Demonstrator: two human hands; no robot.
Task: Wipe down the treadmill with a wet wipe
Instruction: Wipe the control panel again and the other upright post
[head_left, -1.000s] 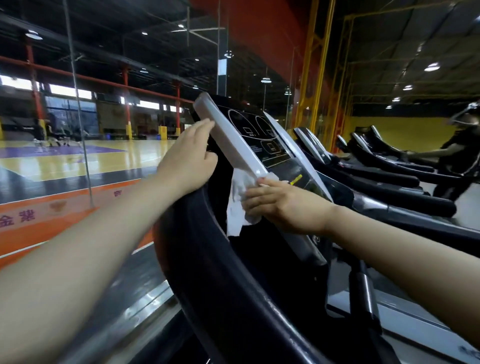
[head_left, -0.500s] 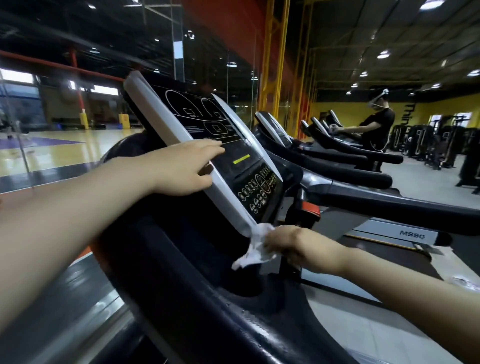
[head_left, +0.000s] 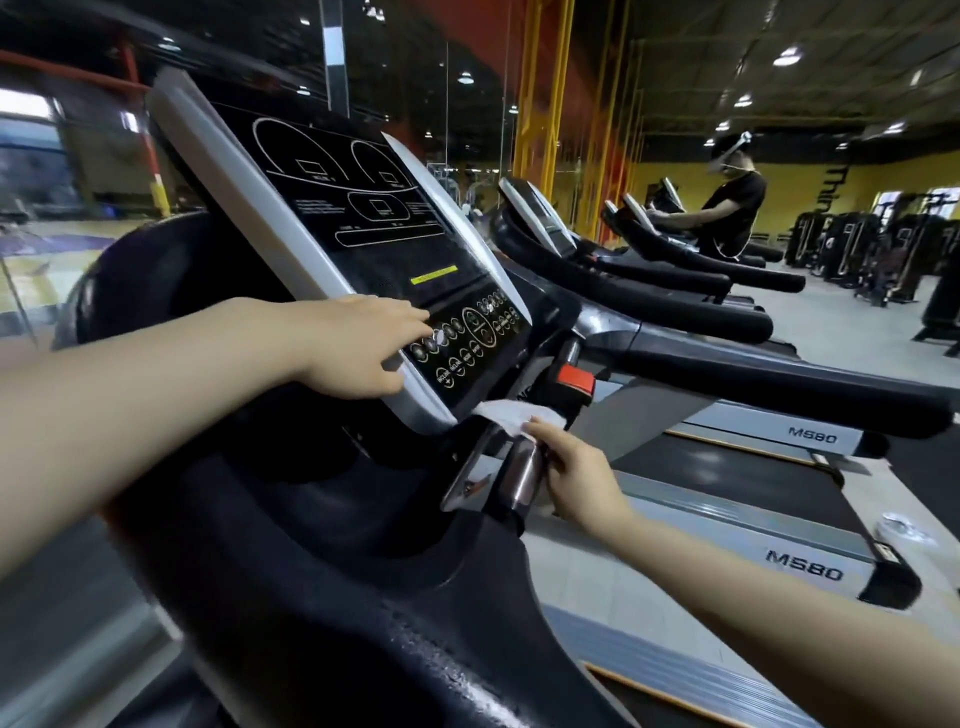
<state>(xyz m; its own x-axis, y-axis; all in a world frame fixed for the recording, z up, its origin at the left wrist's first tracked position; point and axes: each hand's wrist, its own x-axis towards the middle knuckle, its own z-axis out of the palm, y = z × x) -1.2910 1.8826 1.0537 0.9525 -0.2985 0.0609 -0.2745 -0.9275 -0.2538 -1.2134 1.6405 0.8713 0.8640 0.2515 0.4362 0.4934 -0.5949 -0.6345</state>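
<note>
The treadmill console (head_left: 363, 223) is a black panel with a grey rim, tilted toward me, with round buttons along its lower part. My left hand (head_left: 363, 345) rests on the console's lower left edge, fingers stretched toward the buttons. A crumpled white wet wipe (head_left: 511, 415) lies against the underside of the console's bottom edge, by the red stop switch (head_left: 575, 379). My right hand (head_left: 576, 470) holds the wipe with its fingertips, just right of a metal grip post (head_left: 519, 475).
The thick black handrail (head_left: 322, 597) curves across the foreground. More treadmills (head_left: 675, 291) stand in a row to the right, and a person (head_left: 732, 208) is on one farther back. Gym machines (head_left: 857, 249) stand at the far right. Glass panels and a sports court are on the left.
My right hand carried the wipe down the console's left rim and along under its bottom edge to the right. My left hand slid down the rim to the button area. The view turned right.
</note>
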